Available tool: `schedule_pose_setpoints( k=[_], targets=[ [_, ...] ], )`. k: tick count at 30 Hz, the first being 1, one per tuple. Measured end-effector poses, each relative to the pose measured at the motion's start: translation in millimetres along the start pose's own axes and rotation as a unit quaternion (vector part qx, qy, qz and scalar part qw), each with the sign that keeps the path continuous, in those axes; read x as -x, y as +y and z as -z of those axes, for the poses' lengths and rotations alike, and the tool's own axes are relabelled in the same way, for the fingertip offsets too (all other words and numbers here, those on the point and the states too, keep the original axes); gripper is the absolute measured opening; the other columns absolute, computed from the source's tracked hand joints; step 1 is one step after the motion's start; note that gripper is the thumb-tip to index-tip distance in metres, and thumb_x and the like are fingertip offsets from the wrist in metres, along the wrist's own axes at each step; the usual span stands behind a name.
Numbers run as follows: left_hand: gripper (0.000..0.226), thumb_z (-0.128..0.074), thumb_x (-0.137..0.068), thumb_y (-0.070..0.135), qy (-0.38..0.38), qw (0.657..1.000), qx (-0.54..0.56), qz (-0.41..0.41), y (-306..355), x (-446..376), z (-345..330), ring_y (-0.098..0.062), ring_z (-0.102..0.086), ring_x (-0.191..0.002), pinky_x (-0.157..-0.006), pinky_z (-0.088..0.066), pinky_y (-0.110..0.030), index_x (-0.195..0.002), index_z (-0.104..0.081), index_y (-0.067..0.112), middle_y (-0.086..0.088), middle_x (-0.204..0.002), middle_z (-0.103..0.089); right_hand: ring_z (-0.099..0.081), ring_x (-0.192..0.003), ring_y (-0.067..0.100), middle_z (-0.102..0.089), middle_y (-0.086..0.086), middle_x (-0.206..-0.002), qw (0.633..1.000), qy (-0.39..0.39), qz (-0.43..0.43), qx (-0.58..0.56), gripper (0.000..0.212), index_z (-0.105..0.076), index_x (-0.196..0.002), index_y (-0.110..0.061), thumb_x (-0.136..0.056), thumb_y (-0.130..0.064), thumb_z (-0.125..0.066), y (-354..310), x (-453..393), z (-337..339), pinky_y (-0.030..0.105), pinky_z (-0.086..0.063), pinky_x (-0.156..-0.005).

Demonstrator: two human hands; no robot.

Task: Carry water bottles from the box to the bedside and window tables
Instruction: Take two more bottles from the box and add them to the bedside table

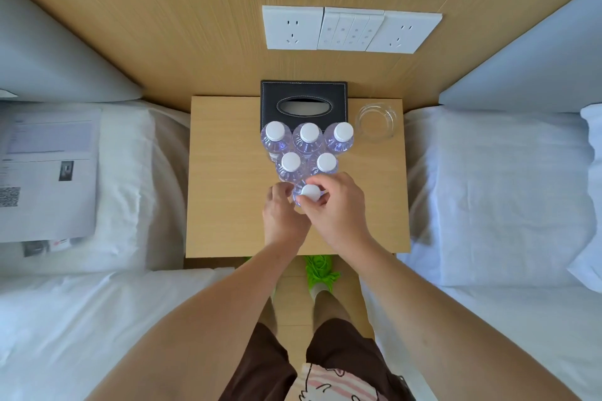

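Wood-grain table (228,172) stands between two white beds (81,303), against a wood panel carrying white outlets (353,30).

Six bottles, upright and capped white, form a triangle on the table. The front bottle (309,194) sits at the point of the triangle and is held by both hands. The right hand (338,205) curls its thumb and fingers around the cap and neck. The left hand (281,215) curls against the bottle's left side (fingertip contact is partly hidden).

Just beyond the grip stand two bottles (291,162), touching each other. Beyond those, a row of three (309,133) stands against a black tissue box (304,101). Beyond the grip and to its right lies a clear glass dish (376,120). Well left of the grip, papers (49,172) lie on the bed.
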State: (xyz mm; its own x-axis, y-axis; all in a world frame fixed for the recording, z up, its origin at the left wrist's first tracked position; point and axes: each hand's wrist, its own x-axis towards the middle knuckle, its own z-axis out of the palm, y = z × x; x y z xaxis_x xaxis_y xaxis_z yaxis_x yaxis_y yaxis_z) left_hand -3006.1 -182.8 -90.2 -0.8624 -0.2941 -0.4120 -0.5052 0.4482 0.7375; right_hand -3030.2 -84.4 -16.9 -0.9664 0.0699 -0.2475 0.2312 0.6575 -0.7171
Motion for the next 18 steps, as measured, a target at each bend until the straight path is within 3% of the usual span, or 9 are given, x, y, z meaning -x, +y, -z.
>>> schedule_pose_setpoints(
  k=[3,7,10,12,14,18],
  targets=[
    [0.061,-0.084,-0.068,0.005,-0.023,0.999,0.001,0.031,-10.7,0.1,8.7,0.000,-0.054,-0.090,-0.088,-0.056,-0.030,-0.123,-0.057,0.010,0.002,-0.115,-0.053,-0.065,-0.079,0.022,-0.068,0.008,-0.092,1.000,-0.005,-0.004,0.006,0.021,-0.076,-0.096,-0.013,-0.076,-0.018,-0.083,0.4,-5.8,3.6,0.031,-0.049,-0.079],
    [0.059,-0.070,-0.070,-0.002,-0.023,0.998,-0.043,0.048,-25.3,3.7,30.1,-0.021,-0.058,-0.103,-0.091,-0.056,-0.042,-0.125,-0.060,0.015,0.000,-0.121,-0.056,-0.062,-0.078,0.018,-0.069,0.001,-0.086,0.999,-0.019,-0.036,-0.005,0.016,-0.074,-0.091,-0.013,-0.077,-0.019,-0.081,-6.0,-9.2,4.5,0.028,-0.046,-0.074],
    [0.058,-0.062,-0.072,-0.002,-0.005,0.996,-0.058,0.069,-31.9,11.7,50.0,-0.021,-0.058,-0.102,-0.088,-0.055,-0.040,-0.126,-0.061,0.018,-0.001,-0.126,-0.058,-0.070,-0.078,0.024,-0.070,-0.001,-0.081,0.991,-0.038,-0.110,-0.059,0.013,-0.075,-0.088,-0.018,-0.076,-0.018,-0.080,-12.8,-9.9,6.5,0.035,-0.054,-0.075],
    [0.057,-0.061,-0.073,-0.001,0.006,0.995,-0.063,0.080,-35.7,18.7,63.0,-0.017,-0.055,-0.097,-0.087,-0.054,-0.038,-0.126,-0.061,0.019,-0.001,-0.128,-0.058,-0.073,-0.077,0.029,-0.072,0.001,-0.081,0.986,-0.039,-0.135,-0.086,0.014,-0.070,-0.074,-0.027,-0.075,-0.017,-0.079,-18.2,-8.1,7.6,0.042,-0.059,-0.078],
    [0.055,-0.062,-0.074,0.000,0.014,0.994,-0.062,0.085,-40.7,27.2,73.8,-0.016,-0.053,-0.098,-0.086,-0.052,-0.036,-0.126,-0.061,0.019,0.000,-0.129,-0.057,-0.074,-0.076,0.029,-0.073,0.001,-0.081,0.986,-0.031,-0.138,-0.091,0.020,-0.066,-0.069,-0.031,-0.075,-0.016,-0.078,-21.4,-5.8,7.2,0.040,-0.059,-0.077],
    [0.052,-0.062,-0.075,0.002,0.036,0.992,-0.068,0.095,-49.1,42.7,92.0,-0.015,-0.052,-0.096,-0.078,-0.042,-0.029,-0.124,-0.063,0.020,0.001,-0.128,-0.058,-0.074,-0.076,0.026,-0.069,-0.005,-0.079,0.983,-0.019,-0.157,-0.096,0.013,-0.067,-0.076,-0.025,-0.076,-0.017,-0.078,-25.5,-2.4,4.2,0.036,-0.057,-0.075]
  ],
)
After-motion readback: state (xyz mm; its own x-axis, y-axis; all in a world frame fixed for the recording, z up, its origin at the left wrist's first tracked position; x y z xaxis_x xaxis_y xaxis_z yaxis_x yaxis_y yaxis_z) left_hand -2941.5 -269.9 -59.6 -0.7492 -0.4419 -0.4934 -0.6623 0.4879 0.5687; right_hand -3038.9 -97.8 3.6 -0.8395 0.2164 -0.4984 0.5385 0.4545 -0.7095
